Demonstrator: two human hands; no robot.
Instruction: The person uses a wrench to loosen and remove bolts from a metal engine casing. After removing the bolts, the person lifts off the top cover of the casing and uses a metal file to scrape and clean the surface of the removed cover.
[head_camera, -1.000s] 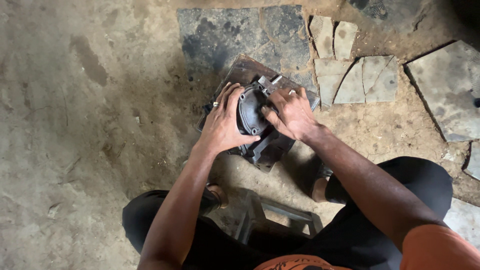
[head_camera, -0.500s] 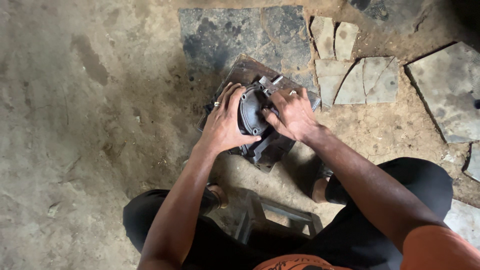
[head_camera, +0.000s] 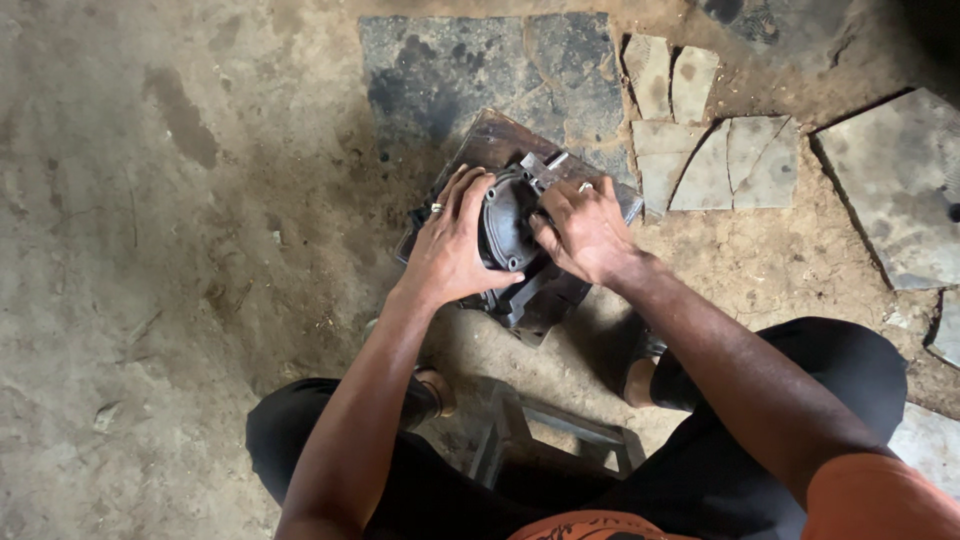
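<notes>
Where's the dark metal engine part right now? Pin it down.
In the head view, the dark metal engine part sits centre frame on a flat metal plate, gripped between the left hand and right hand.

Both forearms are reaching forward and converging ahead of the bent knees. The left hand is lying palm down with its fingers spread and curled, a ring showing on one finger. The right hand is pressing close beside it, knuckles up and fingers bent inward toward the left, also wearing a ring, its wrist angling back along the forearm.
</notes>
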